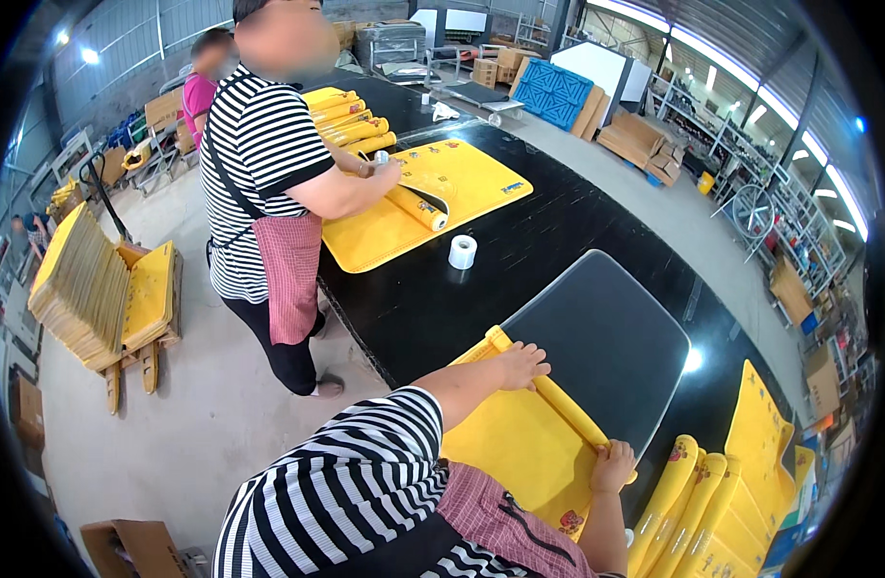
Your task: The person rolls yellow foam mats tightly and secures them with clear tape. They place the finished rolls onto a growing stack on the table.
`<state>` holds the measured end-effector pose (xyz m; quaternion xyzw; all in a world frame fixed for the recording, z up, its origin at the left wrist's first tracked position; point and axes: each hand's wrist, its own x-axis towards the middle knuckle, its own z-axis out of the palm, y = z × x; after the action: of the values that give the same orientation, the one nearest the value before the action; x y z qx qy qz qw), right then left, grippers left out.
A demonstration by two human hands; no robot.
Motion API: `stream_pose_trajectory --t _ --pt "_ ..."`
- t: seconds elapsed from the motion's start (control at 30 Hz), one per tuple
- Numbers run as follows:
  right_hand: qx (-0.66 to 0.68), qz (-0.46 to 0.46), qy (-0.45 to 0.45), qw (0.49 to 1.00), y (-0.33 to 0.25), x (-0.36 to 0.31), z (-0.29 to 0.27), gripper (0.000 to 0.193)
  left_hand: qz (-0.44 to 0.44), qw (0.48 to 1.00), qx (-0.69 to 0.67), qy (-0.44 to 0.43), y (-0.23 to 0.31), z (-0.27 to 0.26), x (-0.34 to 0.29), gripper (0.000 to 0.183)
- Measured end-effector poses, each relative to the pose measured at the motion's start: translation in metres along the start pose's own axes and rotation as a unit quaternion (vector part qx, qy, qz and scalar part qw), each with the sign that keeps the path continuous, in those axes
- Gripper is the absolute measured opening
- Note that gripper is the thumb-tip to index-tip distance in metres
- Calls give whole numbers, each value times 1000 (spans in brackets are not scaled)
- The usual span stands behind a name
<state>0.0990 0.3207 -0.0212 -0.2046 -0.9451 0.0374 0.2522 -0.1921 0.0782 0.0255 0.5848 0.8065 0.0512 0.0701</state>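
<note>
A yellow mat (505,443) lies before me on the black table, its far edge curled into a narrow roll (572,412). My left hand (522,366) is curled over the roll near its left end, fingers bent over the far side. Around the right end of the same roll, my right hand (613,466) is closed. Just beyond the roll is a flat dark grey sheet (597,332) with rounded corners and a pale rim; I cannot tell whether it is joined to the mat.
Several rolled yellow mats (683,491) lie right of me. A white tape roll (463,252) stands on the black table (548,231). At left, a co-worker (269,154) handles another yellow mat (365,236). A pallet truck (105,193) stands by stacked yellow mats (86,289).
</note>
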Motion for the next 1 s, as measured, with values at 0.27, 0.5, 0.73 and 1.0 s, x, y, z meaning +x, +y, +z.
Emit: stream_pose_trajectory --t 0.27,0.5,0.73,1.0 --pt "13 -19 -102 995 18 5 -11 11 8 997 13 79 9 20 -13 40" --pt "9 -41 -121 992 -38 -124 -35 26 40 995 -31 80 35 33 -132 38" --pt "75 -25 -101 992 -59 -126 -56 28 60 991 -41 117 49 46 -157 55" --pt "227 9 -105 968 -44 -91 -64 48 10 998 -28 49 78 25 -134 76"
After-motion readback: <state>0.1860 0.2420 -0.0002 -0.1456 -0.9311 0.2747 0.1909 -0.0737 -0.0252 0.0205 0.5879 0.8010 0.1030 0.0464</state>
